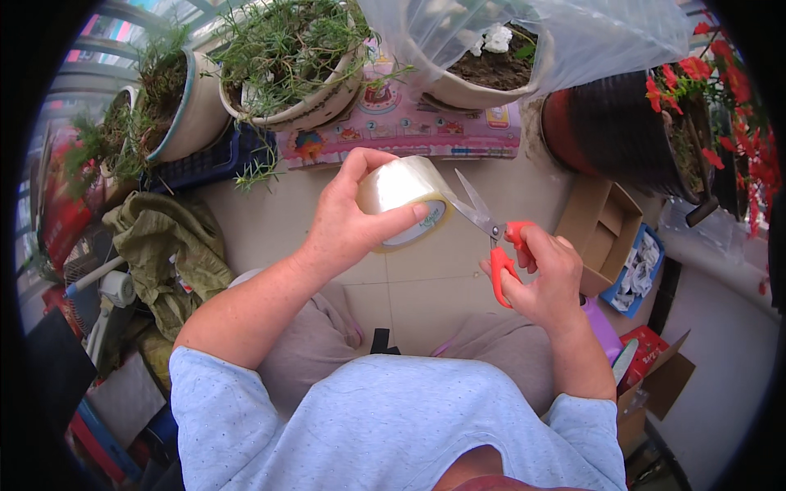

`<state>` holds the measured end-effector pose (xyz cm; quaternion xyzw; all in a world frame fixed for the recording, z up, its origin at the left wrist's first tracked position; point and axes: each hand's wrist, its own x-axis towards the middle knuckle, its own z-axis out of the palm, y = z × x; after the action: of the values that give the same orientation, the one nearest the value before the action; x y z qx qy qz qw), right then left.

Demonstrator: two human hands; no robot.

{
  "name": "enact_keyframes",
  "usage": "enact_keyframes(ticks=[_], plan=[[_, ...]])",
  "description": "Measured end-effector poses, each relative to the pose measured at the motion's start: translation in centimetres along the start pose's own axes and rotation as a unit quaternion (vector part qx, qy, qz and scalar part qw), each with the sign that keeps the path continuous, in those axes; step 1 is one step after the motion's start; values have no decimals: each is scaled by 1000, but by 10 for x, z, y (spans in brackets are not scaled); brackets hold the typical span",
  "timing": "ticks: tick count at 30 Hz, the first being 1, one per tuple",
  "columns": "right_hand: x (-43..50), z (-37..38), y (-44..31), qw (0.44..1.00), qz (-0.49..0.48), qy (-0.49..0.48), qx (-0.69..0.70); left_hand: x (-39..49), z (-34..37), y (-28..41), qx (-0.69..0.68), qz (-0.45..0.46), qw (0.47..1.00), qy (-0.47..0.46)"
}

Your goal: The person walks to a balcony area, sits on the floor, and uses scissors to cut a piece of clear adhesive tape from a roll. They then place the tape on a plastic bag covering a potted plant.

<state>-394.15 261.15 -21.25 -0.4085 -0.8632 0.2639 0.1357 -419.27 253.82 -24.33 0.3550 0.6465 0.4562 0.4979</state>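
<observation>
My left hand [350, 212] grips a wide roll of clear packing tape [399, 184], thumb on its near side and fingers over the far edge. In my right hand [546, 276] is a pair of scissors [494, 232] with red handles, its blades spread apart. One blade meets the right edge of the roll; the other points up and away. Whether a strip of tape lies between the blades cannot be told.
Beyond my hands stand potted plants [295, 110], some on a pink printed box [399, 135]. A clear plastic sheet [589, 37] hangs at the top. To the right are a black pot [614, 129] and an open cardboard box [599, 245]; a green sack [166, 245] lies left.
</observation>
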Motion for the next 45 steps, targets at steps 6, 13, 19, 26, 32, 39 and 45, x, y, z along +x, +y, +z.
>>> enact_keyframes(ticks=[6, 13, 19, 26, 32, 39, 45], plan=[[0, -2, 0, 1000, -15, 11, -21, 2, -3, 1, -24, -27, 999, 1], [0, 0, -1, 1000, -15, 14, -13, 1, -6, 3, -40, -54, 998, -11], [-1, -1, -1, 999, -28, 7, -30, -2, -7, 6, 16, -18, 1000, -6], [-2, -1, -3, 999, -36, 10, -29, -4, -7, 7, 22, -3, 1000, 2], [-4, -2, -4, 999, -38, 20, -32, -7, -5, 8, 33, 17, 999, 4], [-7, -2, 0, 998, -37, 19, -38, -9, -4, 12, 58, 45, 997, 1], [-7, 6, 3, 971, 116, -26, 208, -11, 0, 13, 60, 58, 996, -19]])
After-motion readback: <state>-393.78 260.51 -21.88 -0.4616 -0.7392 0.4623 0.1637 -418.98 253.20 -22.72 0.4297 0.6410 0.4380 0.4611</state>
